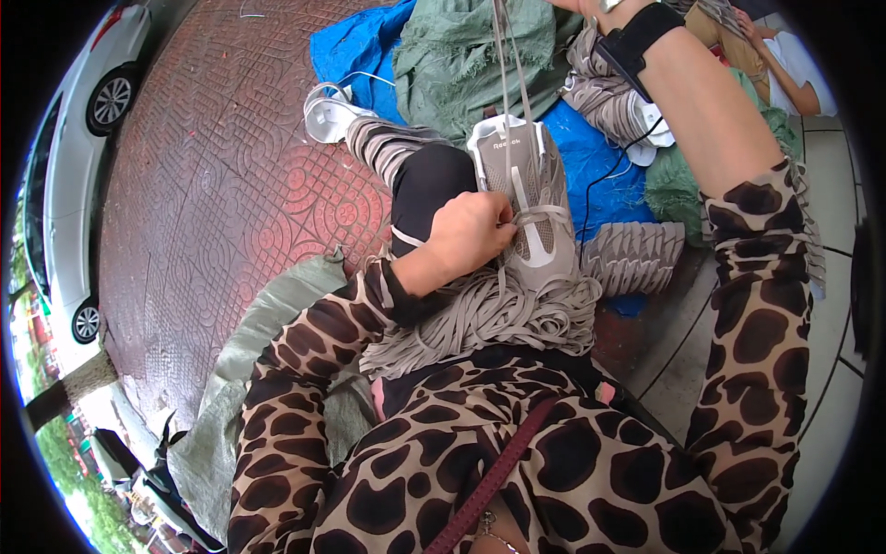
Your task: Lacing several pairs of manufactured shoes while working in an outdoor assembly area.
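Observation:
A grey-beige shoe upper [512,171] with white trim lies over my lap, its toe toward me. My left hand [469,231] is closed in a pinch on a flat beige shoelace [544,214] that crosses the upper near the toe. From the upper, long lace ends [504,69] rise taut to the top edge. My right hand [604,7] is up there beside them, partly cut off; its fingertips are outside the picture, but the tight laces lead toward it. Below the toe, a heap of loose beige laces [498,314] rests on my lap.
Stacked uppers lie to the left [392,143], upper right [614,102] and right [637,257]. Green sacking [461,65] and blue sheeting [586,152] spread beyond the shoe. Another person's arm [775,60] shows at the far right. A white car [69,166] stands at the left.

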